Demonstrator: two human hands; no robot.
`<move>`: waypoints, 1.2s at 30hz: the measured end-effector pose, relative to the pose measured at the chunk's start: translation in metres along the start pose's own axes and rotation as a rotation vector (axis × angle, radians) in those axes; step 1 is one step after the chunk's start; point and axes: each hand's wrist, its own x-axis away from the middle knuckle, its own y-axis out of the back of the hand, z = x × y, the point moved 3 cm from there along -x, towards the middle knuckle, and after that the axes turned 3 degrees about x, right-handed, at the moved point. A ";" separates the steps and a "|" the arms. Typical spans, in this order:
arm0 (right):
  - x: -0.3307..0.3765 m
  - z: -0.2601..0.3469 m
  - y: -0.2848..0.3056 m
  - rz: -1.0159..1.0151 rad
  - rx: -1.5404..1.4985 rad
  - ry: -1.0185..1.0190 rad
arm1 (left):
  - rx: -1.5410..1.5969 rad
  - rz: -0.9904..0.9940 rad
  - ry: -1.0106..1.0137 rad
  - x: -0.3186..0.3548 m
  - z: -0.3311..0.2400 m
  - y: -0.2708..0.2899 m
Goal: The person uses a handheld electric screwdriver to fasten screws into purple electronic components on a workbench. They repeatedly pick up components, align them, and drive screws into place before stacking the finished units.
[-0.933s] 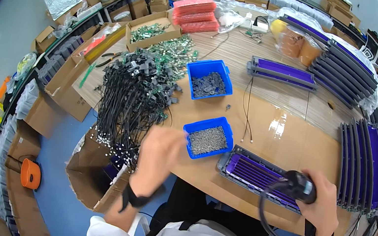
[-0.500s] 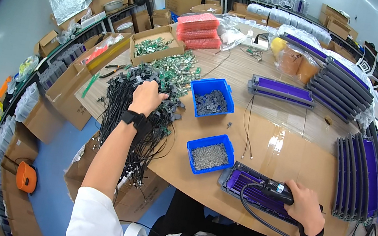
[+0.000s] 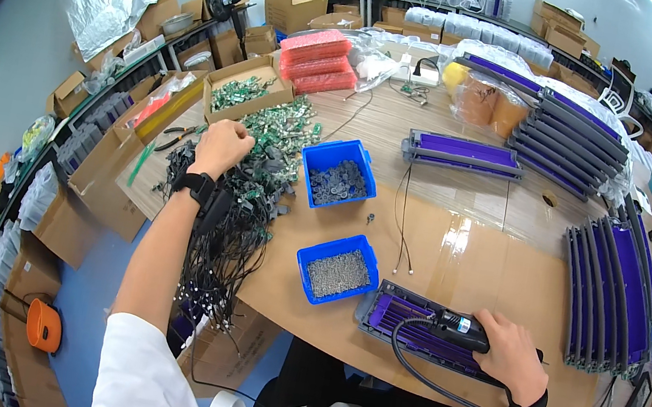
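A wood-grain bench point(image 3: 466, 189) carries everything, its near part covered by a brown cardboard sheet point(image 3: 508, 277). A tangled heap of black cables point(image 3: 237, 245) spreads over its left side, with green circuit boards point(image 3: 283, 122) scattered just beyond. A purple-and-grey housing point(image 3: 388, 316) lies by the near edge; to its left sits a blue bin of small metal pieces point(image 3: 344, 294), and beyond that a blue bin of grey parts point(image 3: 344, 200). The right hand point(image 3: 512, 355) grasps a black corded electric screwdriver point(image 3: 462, 331) lengthwise over the housing. The left hand point(image 3: 221, 148) is at the heap's far end, fingers curled; whether they pinch anything cannot be told. One tiny loose part point(image 3: 370, 219) lies beside the farther bin.
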 end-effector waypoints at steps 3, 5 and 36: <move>0.002 -0.002 -0.001 -0.009 0.004 -0.002 | -0.098 -0.027 -0.128 0.004 0.014 -0.005; 0.003 -0.003 -0.001 -0.005 0.002 0.000 | -0.013 -0.063 -0.090 -0.002 0.024 -0.001; -0.003 0.006 0.053 0.022 -0.290 0.065 | 1.191 0.362 0.268 0.235 -0.028 0.139</move>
